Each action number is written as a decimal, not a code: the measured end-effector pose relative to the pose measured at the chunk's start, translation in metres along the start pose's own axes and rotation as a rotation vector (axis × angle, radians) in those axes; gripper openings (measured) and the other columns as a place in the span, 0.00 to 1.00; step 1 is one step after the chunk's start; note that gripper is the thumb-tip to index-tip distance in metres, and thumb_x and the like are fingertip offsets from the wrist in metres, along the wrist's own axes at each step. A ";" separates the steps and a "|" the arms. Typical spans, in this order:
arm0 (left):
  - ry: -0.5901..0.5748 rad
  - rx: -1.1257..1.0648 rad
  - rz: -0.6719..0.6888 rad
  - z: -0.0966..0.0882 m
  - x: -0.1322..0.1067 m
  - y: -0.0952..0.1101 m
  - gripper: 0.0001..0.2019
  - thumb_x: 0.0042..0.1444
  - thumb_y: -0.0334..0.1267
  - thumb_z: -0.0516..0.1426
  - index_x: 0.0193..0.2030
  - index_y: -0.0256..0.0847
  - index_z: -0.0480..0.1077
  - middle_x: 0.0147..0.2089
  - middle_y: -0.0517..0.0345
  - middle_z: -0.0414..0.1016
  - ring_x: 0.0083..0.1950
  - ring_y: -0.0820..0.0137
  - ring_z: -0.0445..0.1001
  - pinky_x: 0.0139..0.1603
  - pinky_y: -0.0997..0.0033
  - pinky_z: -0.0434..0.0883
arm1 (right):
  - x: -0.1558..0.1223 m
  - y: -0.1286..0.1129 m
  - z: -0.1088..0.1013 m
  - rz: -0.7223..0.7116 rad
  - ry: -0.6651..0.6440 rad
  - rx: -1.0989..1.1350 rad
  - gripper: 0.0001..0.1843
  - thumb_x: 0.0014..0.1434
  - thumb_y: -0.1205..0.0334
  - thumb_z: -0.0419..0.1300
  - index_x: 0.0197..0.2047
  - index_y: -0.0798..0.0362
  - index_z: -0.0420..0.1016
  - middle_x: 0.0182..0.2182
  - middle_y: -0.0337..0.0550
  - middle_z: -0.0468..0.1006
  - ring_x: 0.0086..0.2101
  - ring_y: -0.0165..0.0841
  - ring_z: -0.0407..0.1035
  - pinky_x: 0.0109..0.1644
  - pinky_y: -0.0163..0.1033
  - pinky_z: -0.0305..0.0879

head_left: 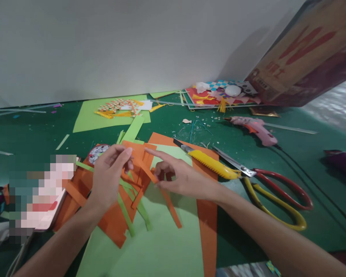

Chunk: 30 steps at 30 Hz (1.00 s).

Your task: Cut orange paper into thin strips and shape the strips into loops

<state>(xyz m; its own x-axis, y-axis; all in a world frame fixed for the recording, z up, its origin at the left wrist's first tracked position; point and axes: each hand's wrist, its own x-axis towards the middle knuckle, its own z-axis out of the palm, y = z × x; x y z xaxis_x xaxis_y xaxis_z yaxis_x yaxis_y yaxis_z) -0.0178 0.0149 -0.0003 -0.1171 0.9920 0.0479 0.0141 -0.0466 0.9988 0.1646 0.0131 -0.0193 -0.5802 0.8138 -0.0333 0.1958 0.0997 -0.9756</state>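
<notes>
My left hand (pixel 108 173) pinches the left edge of an orange paper piece (pixel 136 149) between thumb and fingers. Reaching in from the right, my right hand (pixel 180 175) lays its outstretched index finger on that piece. Its other fingers are curled at the end of an orange paper strip (pixel 148 171). More orange and light green strips (pixel 142 213) hang or lie beneath both hands. Under them is a pale green sheet (pixel 167 246), with a larger orange sheet (pixel 208 231) showing along its right side.
Right of the sheets lie a yellow utility knife (pixel 215 163), large scissors (pixel 281 188) with red and yellow handles, and a corded pink glue gun (pixel 258 129). A blurred flat device (pixel 49 200) is at left. Checkered paper crafts (pixel 119 105) lie behind, near the wall (pixel 118 46) and a brown bag (pixel 308 54).
</notes>
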 end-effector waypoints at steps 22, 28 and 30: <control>0.500 -0.355 0.118 -0.012 0.027 0.013 0.14 0.54 0.26 0.56 0.19 0.40 0.66 0.17 0.64 0.61 0.19 0.78 0.60 0.17 0.78 0.53 | -0.002 -0.008 -0.021 0.146 -0.053 0.272 0.32 0.51 0.69 0.60 0.60 0.54 0.61 0.23 0.32 0.70 0.23 0.24 0.63 0.30 0.34 0.60; 0.517 -0.375 0.142 -0.013 0.027 0.015 0.11 0.54 0.27 0.55 0.21 0.39 0.66 0.18 0.65 0.61 0.21 0.78 0.61 0.17 0.79 0.54 | -0.004 -0.008 -0.027 0.090 0.013 0.366 0.20 0.52 0.67 0.61 0.50 0.53 0.73 0.23 0.34 0.70 0.22 0.23 0.63 0.24 0.32 0.55; 0.471 -0.355 0.123 -0.011 0.026 0.014 0.11 0.53 0.27 0.56 0.21 0.39 0.66 0.18 0.64 0.64 0.20 0.78 0.61 0.17 0.78 0.54 | -0.005 -0.007 -0.027 0.081 0.002 0.416 0.11 0.53 0.65 0.61 0.41 0.54 0.78 0.22 0.35 0.71 0.22 0.24 0.64 0.24 0.32 0.55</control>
<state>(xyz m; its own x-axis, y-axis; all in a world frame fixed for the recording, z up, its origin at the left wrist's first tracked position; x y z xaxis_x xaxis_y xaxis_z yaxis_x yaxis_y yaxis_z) -0.0321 0.0387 0.0152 -0.5642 0.8216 0.0814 -0.2673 -0.2750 0.9235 0.1872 0.0241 -0.0067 -0.5745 0.8106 -0.1134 -0.0955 -0.2040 -0.9743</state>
